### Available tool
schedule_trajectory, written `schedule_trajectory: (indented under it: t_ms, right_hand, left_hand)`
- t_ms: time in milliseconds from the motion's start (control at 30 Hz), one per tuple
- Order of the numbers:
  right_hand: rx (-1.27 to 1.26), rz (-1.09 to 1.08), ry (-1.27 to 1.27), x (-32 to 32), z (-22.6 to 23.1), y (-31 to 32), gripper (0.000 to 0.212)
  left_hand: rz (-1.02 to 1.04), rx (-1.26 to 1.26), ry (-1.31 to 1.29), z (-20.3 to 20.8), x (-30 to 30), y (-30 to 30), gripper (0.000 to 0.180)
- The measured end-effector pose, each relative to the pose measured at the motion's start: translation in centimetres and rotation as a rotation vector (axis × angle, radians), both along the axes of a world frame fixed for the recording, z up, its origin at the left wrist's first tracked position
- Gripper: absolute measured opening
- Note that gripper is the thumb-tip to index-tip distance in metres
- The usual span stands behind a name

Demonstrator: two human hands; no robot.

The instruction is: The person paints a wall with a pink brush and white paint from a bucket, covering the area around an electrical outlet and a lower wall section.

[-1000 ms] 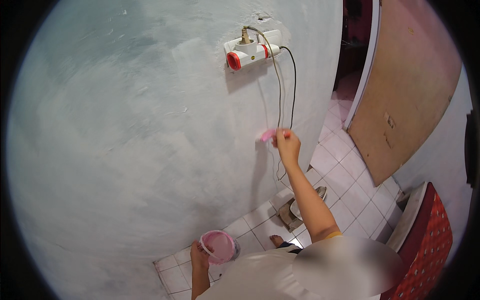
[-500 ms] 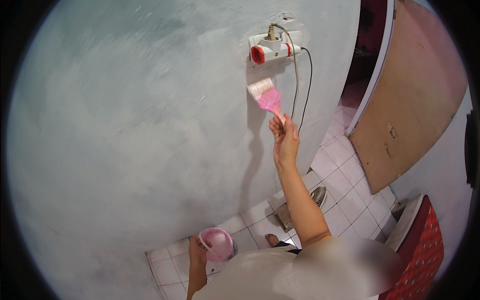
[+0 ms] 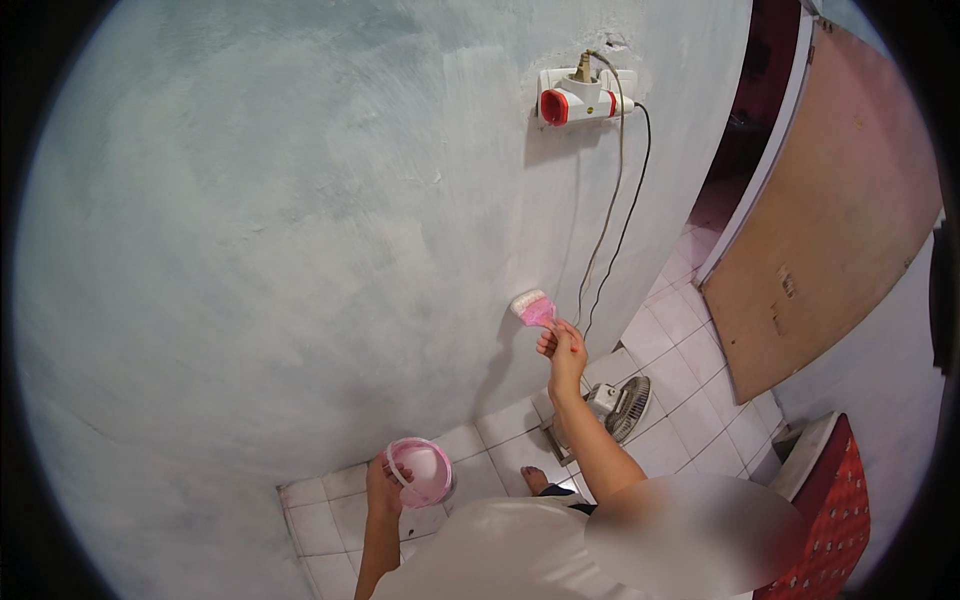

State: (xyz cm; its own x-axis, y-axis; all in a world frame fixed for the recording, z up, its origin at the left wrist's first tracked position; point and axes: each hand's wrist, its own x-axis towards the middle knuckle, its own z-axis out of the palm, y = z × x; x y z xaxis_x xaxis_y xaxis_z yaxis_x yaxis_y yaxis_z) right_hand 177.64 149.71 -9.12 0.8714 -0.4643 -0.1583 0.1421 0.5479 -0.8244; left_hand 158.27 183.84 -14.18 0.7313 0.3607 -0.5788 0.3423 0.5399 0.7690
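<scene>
My right hand (image 3: 565, 350) grips the handle of a pink paintbrush (image 3: 538, 310). Its whitish bristles are at the wall (image 3: 280, 300), well below the power socket; whether they touch the surface I cannot tell. The wall is pale grey-blue with streaky white patches. Low at the left, my left hand (image 3: 385, 480) is closed on the rim and handle of a small pink bucket (image 3: 432, 470), with pale pinkish-white paint showing inside.
A white and red plug adapter (image 3: 585, 103) sits in the wall socket, two cords (image 3: 612, 220) hanging down near my right hand. A fan (image 3: 628, 408) stands on the white floor tiles (image 3: 510, 420). At the right are a brown door panel (image 3: 820, 200) and a red patterned item (image 3: 835, 510).
My right hand has brought the paintbrush down along the wall, from just under the socket to well below it. The view has shifted slightly; the bucket stays in my left hand.
</scene>
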Motion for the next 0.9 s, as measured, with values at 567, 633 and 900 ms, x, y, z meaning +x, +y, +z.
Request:
schedule_trajectory:
  t_ms: [567, 633, 900]
  right_hand:
    - [-0.117, -0.021, -0.524, 2.3, 21.5, 1.8, 0.031]
    - [-0.054, -0.013, -0.471, 2.3, 17.5, 2.6, 0.031]
    - [-0.126, 0.225, -0.149, -4.2, 6.3, 3.0, 0.034]
  left_hand:
    - [0.013, -0.069, -0.011, -1.0, -0.4, 1.0, 0.035]
    - [0.001, -0.072, -0.040, -1.0, -0.1, 1.3, 0.036]
    - [-0.127, 0.084, -0.211, 2.5, 1.2, 1.8, 0.038]
